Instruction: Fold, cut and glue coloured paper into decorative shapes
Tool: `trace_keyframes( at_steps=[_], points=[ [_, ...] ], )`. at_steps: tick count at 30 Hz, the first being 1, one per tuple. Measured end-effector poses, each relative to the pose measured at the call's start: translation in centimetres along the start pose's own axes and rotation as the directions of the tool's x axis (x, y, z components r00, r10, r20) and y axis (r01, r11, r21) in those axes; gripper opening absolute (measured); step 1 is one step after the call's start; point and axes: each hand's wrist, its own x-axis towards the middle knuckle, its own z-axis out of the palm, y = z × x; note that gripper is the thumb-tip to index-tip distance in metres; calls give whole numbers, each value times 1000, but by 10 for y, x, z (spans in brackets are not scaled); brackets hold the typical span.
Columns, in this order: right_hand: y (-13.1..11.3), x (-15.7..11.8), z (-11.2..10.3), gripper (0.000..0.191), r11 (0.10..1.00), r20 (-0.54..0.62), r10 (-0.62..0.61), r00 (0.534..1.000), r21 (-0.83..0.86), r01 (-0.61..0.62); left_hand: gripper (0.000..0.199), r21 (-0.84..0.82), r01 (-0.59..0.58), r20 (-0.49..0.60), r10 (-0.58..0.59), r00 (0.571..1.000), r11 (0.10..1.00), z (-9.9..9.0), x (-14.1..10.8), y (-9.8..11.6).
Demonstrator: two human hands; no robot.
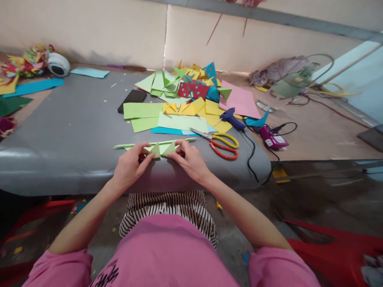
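Note:
Close to the table's front edge, a folded piece of light green paper (164,149) with pointed flaps is pinched between both hands. My left hand (131,161) grips its left flap with thumb and fingers. On the other side, my right hand (191,161) pinches the right flap the same way. Just behind the fingers lies a long, narrow strip of pale green paper (121,146), partly hidden by the hands. Scissors (221,144) with one yellow and one red handle rest to the right of my right hand, blades pointing left.
Behind the hands are green paper sheets (142,111), folded yellow paper (179,108) and a black phone (132,100). A blue glue gun (233,118) lies right, its cord hanging over the edge near a purple box (273,138). A white roll (59,64) stands back left.

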Motion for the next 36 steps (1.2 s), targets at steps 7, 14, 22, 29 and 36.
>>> trace_keyframes(
  at_steps=[7,14,22,29,36],
  points=[
    [-4,6,1,20,974,75,-81,994,-206,95,21,101,75,58,-81,995,992,0,8,1],
    [-3,-1,-14,14,932,236,-221,946,-234,276,20,93,9,149,-23,989,996,-2,12,1],
    [-10,9,-1,12,992,54,-36,998,-123,43,28,134,-12,225,-19,974,991,-6,13,4],
    [-13,10,2,15,939,57,-88,995,-330,102,32,108,-92,246,63,967,990,-6,15,-4],
    [-8,11,10,18,894,6,-149,989,-426,137,33,41,-97,270,83,959,994,-3,19,-10]
  ],
)
